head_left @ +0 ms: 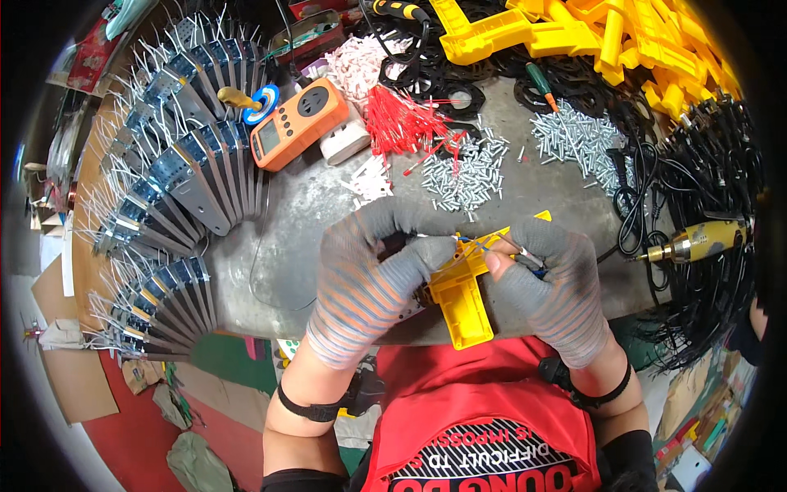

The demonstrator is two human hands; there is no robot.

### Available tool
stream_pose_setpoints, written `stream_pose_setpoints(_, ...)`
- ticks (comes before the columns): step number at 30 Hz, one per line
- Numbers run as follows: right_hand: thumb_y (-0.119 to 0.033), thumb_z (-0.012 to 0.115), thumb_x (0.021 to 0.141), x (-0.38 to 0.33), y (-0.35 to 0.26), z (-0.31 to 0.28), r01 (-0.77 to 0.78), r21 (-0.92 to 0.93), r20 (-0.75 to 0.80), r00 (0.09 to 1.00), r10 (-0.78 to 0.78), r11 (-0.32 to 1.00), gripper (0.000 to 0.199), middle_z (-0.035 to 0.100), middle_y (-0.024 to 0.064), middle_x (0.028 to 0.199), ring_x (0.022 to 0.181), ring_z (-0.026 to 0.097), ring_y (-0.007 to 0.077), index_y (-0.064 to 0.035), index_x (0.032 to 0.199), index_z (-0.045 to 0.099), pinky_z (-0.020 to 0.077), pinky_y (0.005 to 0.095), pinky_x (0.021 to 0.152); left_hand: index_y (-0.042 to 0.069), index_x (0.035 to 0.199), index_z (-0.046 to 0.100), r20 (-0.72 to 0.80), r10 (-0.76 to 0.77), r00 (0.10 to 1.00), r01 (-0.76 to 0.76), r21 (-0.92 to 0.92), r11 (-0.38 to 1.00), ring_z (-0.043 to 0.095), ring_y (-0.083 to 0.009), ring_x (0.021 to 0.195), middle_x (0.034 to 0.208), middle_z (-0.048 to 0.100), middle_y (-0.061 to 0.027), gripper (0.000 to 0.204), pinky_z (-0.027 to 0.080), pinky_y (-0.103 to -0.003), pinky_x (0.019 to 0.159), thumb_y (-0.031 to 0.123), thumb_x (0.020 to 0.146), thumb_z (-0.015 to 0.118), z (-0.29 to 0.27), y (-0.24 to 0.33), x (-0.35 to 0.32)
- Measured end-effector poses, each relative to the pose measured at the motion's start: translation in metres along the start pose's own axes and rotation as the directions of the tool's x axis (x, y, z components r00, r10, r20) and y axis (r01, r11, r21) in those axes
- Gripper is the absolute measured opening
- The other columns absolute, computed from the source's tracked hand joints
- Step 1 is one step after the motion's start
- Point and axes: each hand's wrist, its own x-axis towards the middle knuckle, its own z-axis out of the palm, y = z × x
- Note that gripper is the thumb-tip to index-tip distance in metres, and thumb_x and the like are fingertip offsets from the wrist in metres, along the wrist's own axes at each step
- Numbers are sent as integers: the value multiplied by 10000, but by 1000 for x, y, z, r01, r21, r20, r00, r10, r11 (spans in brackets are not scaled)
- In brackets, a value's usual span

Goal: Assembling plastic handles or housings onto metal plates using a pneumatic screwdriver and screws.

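A yellow plastic housing (463,307), roughly T-shaped, sits at the near edge of the table between my hands. My left hand (373,266), in a grey striped glove, is closed by its left side, fingertips pinching a thin wire. Opposite it, my right hand (553,271), gloved alike with the thumb tip bare, pinches thin wires (489,240) over the upper part of the housing. These wires, some bluish, cross between the two sets of fingertips. My fingers cover part of the housing and the wire ends.
Fanned rows of grey metal parts with white wires (197,176) line the left. An orange socket meter (299,123), red sleeved pieces (402,119) and screws (467,172) lie ahead. Yellow housings (574,37) fill the far right, near a screwdriver (541,86). A yellow power driver (697,243) lies among black cables.
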Motion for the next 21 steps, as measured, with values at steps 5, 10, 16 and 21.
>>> stream_pose_setpoints(5,-127,682,815,2,-2,-6,-85,48,78,994,81,995,120,612,58,649,586,567,94,-10,830,660,454,272,552,20,906,684,127,271,954,-297,290,910,609,-89,752,833,668,-33,169,482,-224,678,55,757,758,-1,-10,3)
stream_pose_setpoints(10,-108,650,836,5,0,-12,-134,228,310,949,59,964,105,553,20,626,620,515,66,-10,800,638,423,258,567,16,899,665,242,2,970,-23,85,996,591,-84,728,803,644,-19,179,472,-220,653,46,751,761,-8,-7,-1)
stream_pose_setpoints(16,-99,681,818,-18,11,-19,-109,247,108,991,85,963,84,592,56,630,598,558,116,-15,816,671,441,273,571,15,1143,536,219,42,975,-86,198,976,594,-87,745,838,644,-35,458,474,-223,665,55,744,759,3,-12,-1)
stream_pose_setpoints(21,-101,723,786,-16,16,-26,-28,-24,78,996,30,999,111,625,121,677,612,616,236,-23,853,682,470,332,588,36,1174,575,346,145,927,-258,307,916,635,-138,753,806,649,-54,440,495,-278,628,87,772,747,4,-5,-8)
